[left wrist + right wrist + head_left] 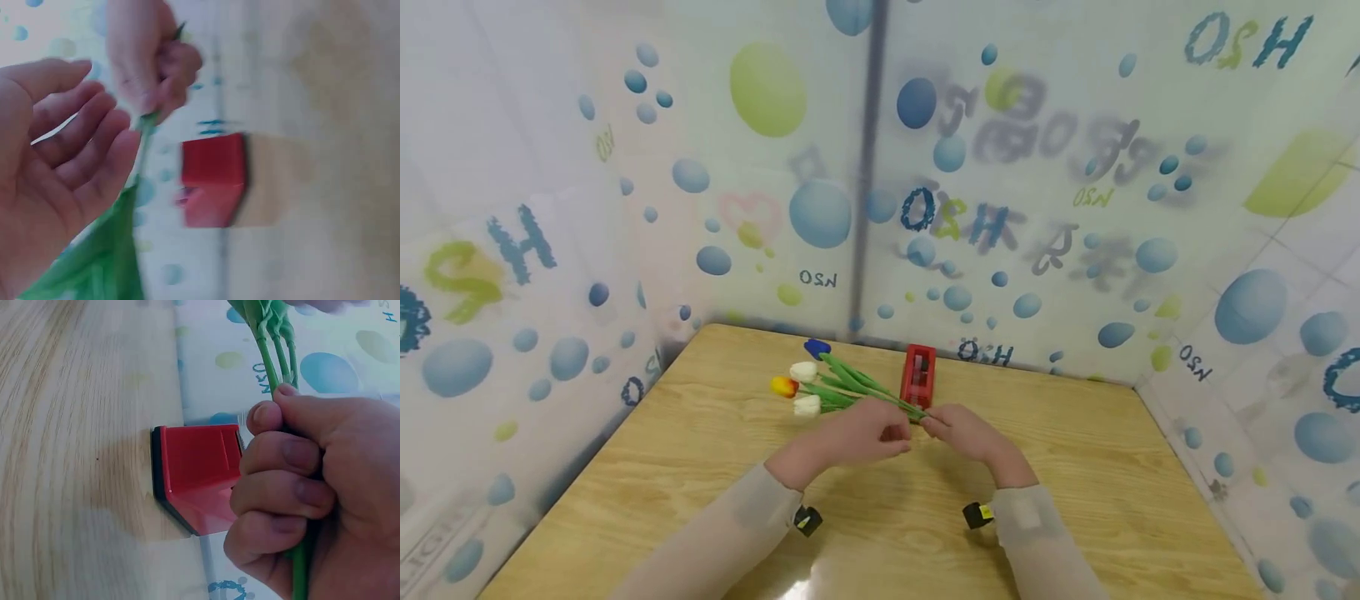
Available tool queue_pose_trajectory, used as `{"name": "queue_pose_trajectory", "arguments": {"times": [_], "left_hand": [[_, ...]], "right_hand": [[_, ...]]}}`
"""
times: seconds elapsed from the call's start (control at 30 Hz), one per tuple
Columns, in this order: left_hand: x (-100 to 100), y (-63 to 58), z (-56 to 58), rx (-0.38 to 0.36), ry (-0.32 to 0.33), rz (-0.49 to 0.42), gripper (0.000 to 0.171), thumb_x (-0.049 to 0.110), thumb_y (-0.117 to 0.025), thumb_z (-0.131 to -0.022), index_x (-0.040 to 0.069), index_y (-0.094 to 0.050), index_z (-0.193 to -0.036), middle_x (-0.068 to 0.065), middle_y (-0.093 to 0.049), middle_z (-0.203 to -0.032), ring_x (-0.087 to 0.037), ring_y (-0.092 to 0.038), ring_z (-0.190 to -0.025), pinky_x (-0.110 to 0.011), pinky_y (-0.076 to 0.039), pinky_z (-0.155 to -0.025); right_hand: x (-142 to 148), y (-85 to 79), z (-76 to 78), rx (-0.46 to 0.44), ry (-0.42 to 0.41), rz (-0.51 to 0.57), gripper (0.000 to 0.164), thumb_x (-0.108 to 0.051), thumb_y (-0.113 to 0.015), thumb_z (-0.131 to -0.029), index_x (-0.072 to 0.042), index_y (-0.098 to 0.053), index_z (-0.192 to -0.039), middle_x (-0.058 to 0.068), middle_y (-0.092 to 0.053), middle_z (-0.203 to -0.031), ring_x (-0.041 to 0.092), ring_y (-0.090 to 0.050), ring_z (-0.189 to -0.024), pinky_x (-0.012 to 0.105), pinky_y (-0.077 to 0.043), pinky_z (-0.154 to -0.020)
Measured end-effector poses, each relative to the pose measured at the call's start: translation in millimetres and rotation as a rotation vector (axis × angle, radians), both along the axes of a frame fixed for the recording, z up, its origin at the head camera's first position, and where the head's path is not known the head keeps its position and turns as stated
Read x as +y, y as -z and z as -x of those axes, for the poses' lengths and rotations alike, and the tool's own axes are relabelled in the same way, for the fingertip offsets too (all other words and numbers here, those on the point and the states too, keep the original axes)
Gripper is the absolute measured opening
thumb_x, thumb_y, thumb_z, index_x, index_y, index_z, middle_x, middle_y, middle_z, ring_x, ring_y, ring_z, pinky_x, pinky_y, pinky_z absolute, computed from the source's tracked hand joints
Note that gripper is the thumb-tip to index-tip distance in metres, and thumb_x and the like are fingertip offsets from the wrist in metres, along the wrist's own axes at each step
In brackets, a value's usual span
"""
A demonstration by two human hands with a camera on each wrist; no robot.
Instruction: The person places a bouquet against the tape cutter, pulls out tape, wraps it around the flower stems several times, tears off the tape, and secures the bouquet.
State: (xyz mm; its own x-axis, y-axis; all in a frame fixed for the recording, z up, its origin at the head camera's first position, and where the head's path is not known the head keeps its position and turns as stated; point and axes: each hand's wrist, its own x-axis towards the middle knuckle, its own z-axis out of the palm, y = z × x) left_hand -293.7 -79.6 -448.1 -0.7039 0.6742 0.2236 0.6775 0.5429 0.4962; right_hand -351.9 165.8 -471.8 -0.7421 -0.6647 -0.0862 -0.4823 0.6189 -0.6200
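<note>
In the head view, a bunch of artificial tulips point(855, 380) with blue, white and orange-yellow heads points toward the back left. My right hand point(319, 481) grips the green stems point(269, 365) in a fist, thumb along them; the stem ends come out below the fist. My left hand point(69, 150) is beside the stems and leaves point(119, 250), its fingers loosely bent and apart with nothing held in them. Just beyond the hands stands a red tape dispenser point(918, 377), its red body point(200, 462) also showing in the right wrist view.
The wooden table point(1120, 483) runs back to a curtain point(1045, 250) printed with bubbles, which also hangs at both sides. Black wrist cameras sit on the left wrist point(808, 521) and the right wrist point(977, 515).
</note>
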Motion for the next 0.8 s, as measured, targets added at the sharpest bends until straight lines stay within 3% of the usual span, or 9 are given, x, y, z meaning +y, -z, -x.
{"name": "queue_pose_trajectory", "arguments": {"times": [0.13, 0.2, 0.33, 0.47, 0.53, 0.63, 0.73, 0.8], "left_hand": [[-4.0, 23.6, 4.2, -0.221, 0.01, 0.002, 0.008, 0.022, -0.074, -0.101, 0.023, -0.078, -0.094, 0.014, -0.071, -0.086, 0.002, -0.062, -0.076, -0.018, -0.055, -0.072], [-8.2, 38.6, 11.7, -0.345, -0.005, -0.054, 0.005, 0.018, -0.074, -0.099, 0.018, -0.079, -0.098, 0.01, -0.073, -0.088, 0.0, -0.063, -0.075, -0.019, -0.056, -0.069], [-18.4, 61.8, 28.8, -0.611, -0.078, -0.288, 0.022, 0.01, -0.071, -0.097, -0.002, -0.074, -0.115, -0.008, -0.078, -0.099, -0.009, -0.07, -0.077, -0.026, -0.064, -0.07], [-19.9, 71.2, 41.5, -0.814, -0.15, -0.59, 0.042, 0.016, -0.068, -0.103, -0.012, -0.06, -0.133, -0.023, -0.074, -0.117, -0.019, -0.075, -0.094, -0.035, -0.068, -0.086], [-16.5, 71.7, 44.2, -0.874, -0.157, -0.744, 0.043, 0.018, -0.065, -0.106, -0.012, -0.059, -0.136, -0.025, -0.072, -0.122, -0.023, -0.075, -0.103, -0.041, -0.065, -0.098], [-8.8, 69.6, 44.1, -0.912, -0.15, -0.935, 0.028, 0.014, -0.06, -0.108, -0.006, -0.065, -0.127, -0.017, -0.075, -0.118, -0.022, -0.073, -0.108, -0.048, -0.059, -0.111], [-1.8, 68.6, 45.5, -0.905, -0.166, -1.053, 0.019, 0.014, -0.061, -0.108, 0.003, -0.069, -0.122, -0.002, -0.077, -0.11, -0.015, -0.073, -0.102, -0.044, -0.06, -0.109], [2.2, 67.6, 47.4, -0.888, -0.177, -1.109, 0.024, 0.016, -0.064, -0.108, 0.003, -0.067, -0.127, 0.001, -0.077, -0.111, -0.012, -0.072, -0.099, -0.038, -0.062, -0.103]], "right_hand": [[3.5, 0.3, 3.6, 0.025, 0.048, -0.013, 0.042, -0.027, -0.045, -0.116, 0.004, -0.062, -0.095, -0.002, -0.048, -0.074, 0.014, -0.041, -0.064, 0.029, -0.037, -0.061], [4.1, -0.2, 4.1, 0.03, 0.07, -0.019, 0.04, -0.027, -0.045, -0.116, 0.003, -0.063, -0.095, -0.002, -0.049, -0.075, 0.014, -0.042, -0.066, 0.03, -0.038, -0.063], [3.2, -0.9, 3.4, 0.025, 0.081, -0.001, 0.041, -0.028, -0.045, -0.116, 0.003, -0.063, -0.095, -0.002, -0.05, -0.076, 0.015, -0.044, -0.068, 0.03, -0.039, -0.064], [0.4, 0.5, 2.4, 0.02, 0.078, 0.028, 0.041, -0.028, -0.045, -0.116, 0.002, -0.063, -0.095, -0.002, -0.051, -0.077, 0.014, -0.044, -0.068, 0.029, -0.04, -0.063], [-1.5, 1.4, 1.9, 0.016, 0.08, 0.04, 0.041, -0.028, -0.045, -0.116, 0.002, -0.063, -0.094, -0.002, -0.051, -0.076, 0.014, -0.044, -0.067, 0.029, -0.04, -0.063], [-5.1, 1.7, 0.3, 0.012, 0.078, 0.052, 0.042, -0.028, -0.045, -0.116, 0.001, -0.063, -0.092, -0.002, -0.051, -0.075, 0.014, -0.043, -0.066, 0.028, -0.039, -0.061], [-8.7, 1.9, -1.3, 0.005, 0.079, 0.054, 0.042, -0.027, -0.046, -0.116, 0.004, -0.063, -0.092, -0.003, -0.049, -0.073, 0.014, -0.042, -0.064, 0.027, -0.039, -0.06], [-11.3, 1.3, -2.8, 0.002, 0.09, 0.054, 0.042, -0.026, -0.046, -0.116, 0.006, -0.063, -0.093, -0.002, -0.049, -0.073, 0.014, -0.042, -0.063, 0.027, -0.038, -0.06]]}}
